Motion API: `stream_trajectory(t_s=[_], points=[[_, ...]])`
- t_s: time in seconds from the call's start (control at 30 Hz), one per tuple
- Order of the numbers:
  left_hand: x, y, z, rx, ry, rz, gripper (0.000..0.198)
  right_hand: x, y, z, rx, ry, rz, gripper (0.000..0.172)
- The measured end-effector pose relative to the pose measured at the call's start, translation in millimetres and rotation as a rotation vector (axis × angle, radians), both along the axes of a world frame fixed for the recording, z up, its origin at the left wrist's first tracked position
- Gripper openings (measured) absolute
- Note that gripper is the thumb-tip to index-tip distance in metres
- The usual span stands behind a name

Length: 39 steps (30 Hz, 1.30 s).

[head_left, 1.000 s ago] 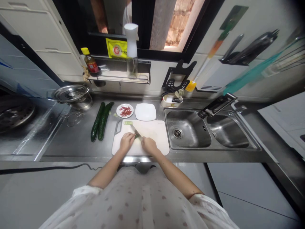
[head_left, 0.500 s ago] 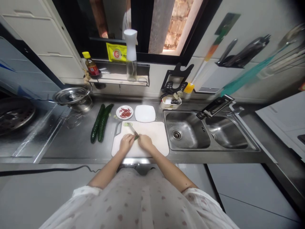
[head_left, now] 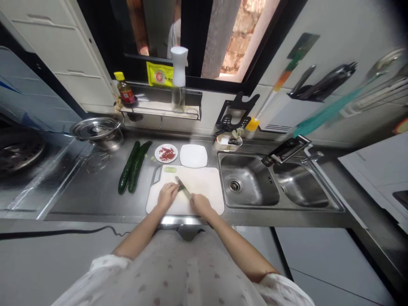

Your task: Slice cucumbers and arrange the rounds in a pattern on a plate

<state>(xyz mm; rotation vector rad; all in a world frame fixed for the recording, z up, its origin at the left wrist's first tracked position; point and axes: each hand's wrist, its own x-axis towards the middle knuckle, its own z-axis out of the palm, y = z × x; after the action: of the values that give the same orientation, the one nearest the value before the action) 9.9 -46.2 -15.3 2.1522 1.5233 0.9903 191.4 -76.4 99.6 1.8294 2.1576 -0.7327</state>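
Observation:
My right hand (head_left: 200,204) is wrapped round the handle of a knife (head_left: 184,188), whose blade points up and left over the white cutting board (head_left: 208,187). The fingers of my left hand (head_left: 167,195) are closed on a small dark green cucumber piece (head_left: 181,187), beside the blade. Pale green cucumber slices (head_left: 170,169) lie at the board's upper left. Two whole cucumbers (head_left: 128,168) rest on the counter to the left. Behind the board are a white plate with chopped red pieces (head_left: 166,153) and a bare white plate (head_left: 193,156).
A lidded steel pot (head_left: 98,131) stands at the back left, near a wire ring (head_left: 98,162). The double sink (head_left: 250,180) and its faucet (head_left: 287,149) are on the right. A shelf (head_left: 159,108) holds bottles.
My right hand has moved slightly right and down with the knife, and more of the blade shows. My left hand still grips the green piece. The camera view has shifted a little.

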Motion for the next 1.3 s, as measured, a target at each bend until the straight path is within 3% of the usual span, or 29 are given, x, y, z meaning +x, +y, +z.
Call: stream_trajectory(t_s=[0.17,0.73,1.1,1.3], points=[[1,0,-2.4,0.035,-0.01,0.001,0.022,5,-4,3.4,-0.053,-0.032,0.001,0.033],[0,0,-1.0,0.047,0.017,-0.007,0.022,-15,19,0.2,0.016,-0.01,0.032,0.034],[0,0,1.0,0.03,0.009,-0.004,0.021,3,-3,7.4,-0.07,-0.051,0.009,0.034],[0,-1,1.8,0.01,0.003,-0.011,0.022,-1,2,7.7,-0.047,-0.053,0.03,0.034]])
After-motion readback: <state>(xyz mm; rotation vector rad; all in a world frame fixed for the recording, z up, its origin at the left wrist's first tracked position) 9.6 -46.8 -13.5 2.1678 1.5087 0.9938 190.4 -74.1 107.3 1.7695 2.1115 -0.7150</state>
